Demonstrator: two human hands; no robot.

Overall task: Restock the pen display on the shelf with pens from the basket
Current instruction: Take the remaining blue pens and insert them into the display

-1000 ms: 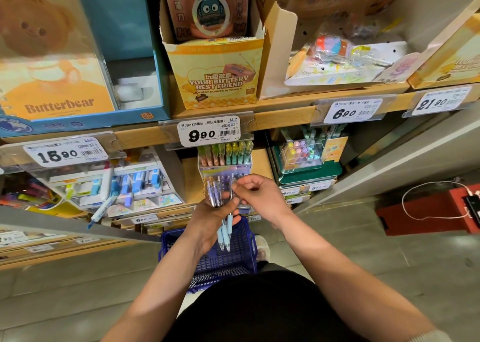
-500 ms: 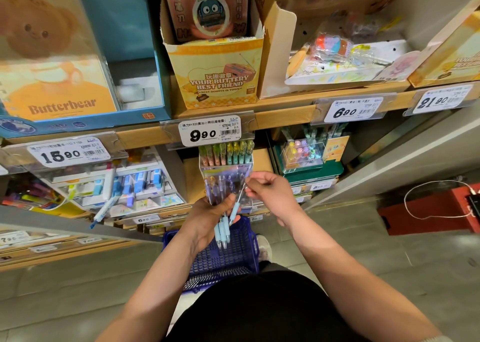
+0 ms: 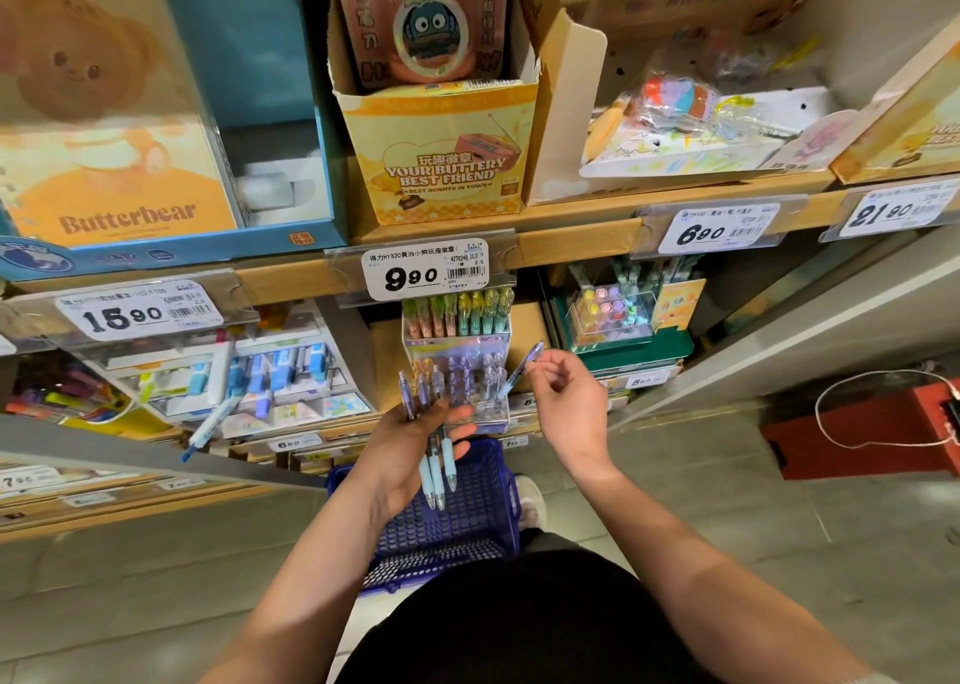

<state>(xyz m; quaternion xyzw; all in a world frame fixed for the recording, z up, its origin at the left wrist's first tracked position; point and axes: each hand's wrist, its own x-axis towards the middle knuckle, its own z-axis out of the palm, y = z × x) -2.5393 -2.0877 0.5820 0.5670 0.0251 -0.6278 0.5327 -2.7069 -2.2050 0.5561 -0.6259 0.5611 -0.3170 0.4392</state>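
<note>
Next one going in
My right hand (image 3: pixel 569 403) pinches a pen (image 3: pixel 522 366) beside the display (image 3: pixel 457 371); left hand (image 3: pixel 410 444) loosely grips the spares (image 3: pixel 436 457) over the basket (image 3: pixel 467 517). Loose grip, so I reckon some could slip.

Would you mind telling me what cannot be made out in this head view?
Head view only:
- Contents of the basket: partly hidden by the left hand and the person's clothing.
- Number of pens in the bunch it holds: they overlap, fingers cover them.
- Empty slots in the pen display: blurred clear plastic, partly behind the bunch.
- Print on the single pen pinched by the right hand: too small.
</note>
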